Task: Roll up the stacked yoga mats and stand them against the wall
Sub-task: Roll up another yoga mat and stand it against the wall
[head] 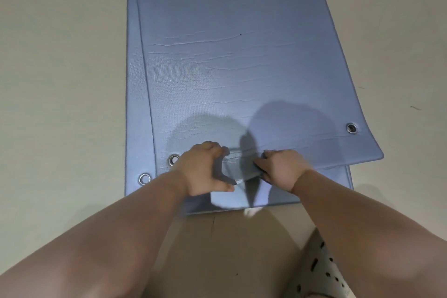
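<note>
Two stacked blue yoga mats [242, 55], three metal eyelets [351, 128], two hands [203, 167].

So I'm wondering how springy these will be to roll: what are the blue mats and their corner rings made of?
The top mat looks like soft foam with a fine woven texture; it creases. The lower mat looks alike. The rings look like shiny metal eyelets.

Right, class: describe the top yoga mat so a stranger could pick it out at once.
On the pale floor lie two stacked blue mats. The top mat sits skewed over the bottom mat. Its near edge is what the left hand and right hand grip.
</note>
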Tool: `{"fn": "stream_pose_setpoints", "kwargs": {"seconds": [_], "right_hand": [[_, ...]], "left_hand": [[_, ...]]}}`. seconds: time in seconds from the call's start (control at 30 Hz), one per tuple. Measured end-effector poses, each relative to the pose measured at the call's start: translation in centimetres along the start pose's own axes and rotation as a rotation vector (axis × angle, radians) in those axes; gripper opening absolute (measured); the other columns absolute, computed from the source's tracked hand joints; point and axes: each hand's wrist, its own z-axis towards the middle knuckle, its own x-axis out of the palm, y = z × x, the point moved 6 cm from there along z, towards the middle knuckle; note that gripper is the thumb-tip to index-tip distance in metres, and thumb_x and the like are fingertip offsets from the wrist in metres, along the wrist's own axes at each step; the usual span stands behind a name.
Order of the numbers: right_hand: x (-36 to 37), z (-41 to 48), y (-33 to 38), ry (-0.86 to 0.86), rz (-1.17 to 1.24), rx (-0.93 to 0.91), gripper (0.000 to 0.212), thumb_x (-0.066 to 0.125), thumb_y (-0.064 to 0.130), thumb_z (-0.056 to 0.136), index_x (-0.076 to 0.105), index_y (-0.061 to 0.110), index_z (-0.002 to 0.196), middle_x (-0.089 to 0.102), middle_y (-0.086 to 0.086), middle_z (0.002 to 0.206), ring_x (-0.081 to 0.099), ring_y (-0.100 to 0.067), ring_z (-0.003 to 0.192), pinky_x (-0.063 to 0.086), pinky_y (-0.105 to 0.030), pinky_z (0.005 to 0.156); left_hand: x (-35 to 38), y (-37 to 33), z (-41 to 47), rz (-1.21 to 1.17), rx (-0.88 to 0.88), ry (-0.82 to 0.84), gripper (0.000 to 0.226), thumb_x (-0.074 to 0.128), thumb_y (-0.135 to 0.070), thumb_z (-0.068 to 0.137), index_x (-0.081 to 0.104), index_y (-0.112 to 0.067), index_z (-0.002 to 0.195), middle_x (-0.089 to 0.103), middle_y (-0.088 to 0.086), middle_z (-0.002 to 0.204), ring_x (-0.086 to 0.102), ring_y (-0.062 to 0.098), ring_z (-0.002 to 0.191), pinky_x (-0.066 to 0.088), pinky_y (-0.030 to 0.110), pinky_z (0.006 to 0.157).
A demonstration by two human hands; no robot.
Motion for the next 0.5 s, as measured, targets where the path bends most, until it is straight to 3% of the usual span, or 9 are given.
{"fn": "stream_pose_setpoints", "kwargs": {"seconds": [0.07,0.13,0.2,0.3,0.4,0.5], "right_hand": [[-0.8,1.2,2.3,-0.002,0.032,0.002,0.028,0.048,0.041,0.103,0.064,0.021,0.112,0.068,-0.008,0.113,0.067,-0.036,0.100,0.044,-0.035,0.069],[-1.6,2.5,5.1,0.020,0.036,0.002,0.023,0.047,0.030,0.105,0.065,0.019,0.114,0.070,-0.008,0.112,0.070,-0.036,0.100,0.041,-0.035,0.068],[-2.2,3.5,7.7,0.003,0.044,0.016,0.024,0.042,0.022,0.108,0.062,0.017,0.121,0.069,-0.008,0.111,0.070,-0.034,0.103,0.040,-0.036,0.069],[-2.8,4.2,9.5,-0.063,0.127,0.045,0.023,0.045,0.032,0.109,0.059,0.023,0.126,0.068,-0.005,0.110,0.069,-0.033,0.103,0.044,-0.035,0.072],[-2.0,3.0,7.9,-0.109,0.278,0.081,0.052,0.064,0.037,0.097,0.047,0.039,0.146,0.066,0.002,0.127,0.065,-0.032,0.114,0.054,-0.040,0.087],[-0.2,1.0,4.2,-0.128,0.275,0.162,0.065,0.073,0.048,0.089,0.050,0.031,0.148,0.053,0.003,0.145,0.047,-0.028,0.133,0.043,-0.039,0.102]], "left_hand": [[0.0,0.8,0.0,0.044,-0.059,0.062,0.106,0.072,-0.080,0.052,0.042,-0.039,0.145,0.045,-0.005,0.139,0.046,0.027,0.129,0.046,0.046,0.104],[-0.2,1.6,-0.1,0.116,-0.159,0.138,0.103,0.080,-0.066,0.061,0.038,-0.037,0.150,0.036,-0.001,0.150,0.041,0.033,0.134,0.045,0.047,0.107],[-0.7,2.6,-0.1,0.193,-0.188,0.141,0.084,0.078,-0.059,0.069,0.044,-0.035,0.142,0.042,0.000,0.146,0.044,0.034,0.130,0.046,0.046,0.105],[-1.3,4.4,-0.5,0.180,-0.160,0.119,0.060,0.073,-0.059,0.072,0.054,-0.039,0.125,0.053,-0.002,0.128,0.049,0.030,0.124,0.047,0.042,0.101],[-1.4,5.3,-0.8,0.071,-0.138,0.083,0.032,0.082,-0.041,0.077,0.058,-0.038,0.098,0.058,-0.003,0.115,0.053,0.026,0.115,0.046,0.034,0.092],[-1.1,5.0,-1.1,0.054,-0.106,0.015,0.026,0.079,-0.033,0.080,0.055,-0.036,0.088,0.059,-0.004,0.109,0.057,0.026,0.109,0.050,0.038,0.091]]}}
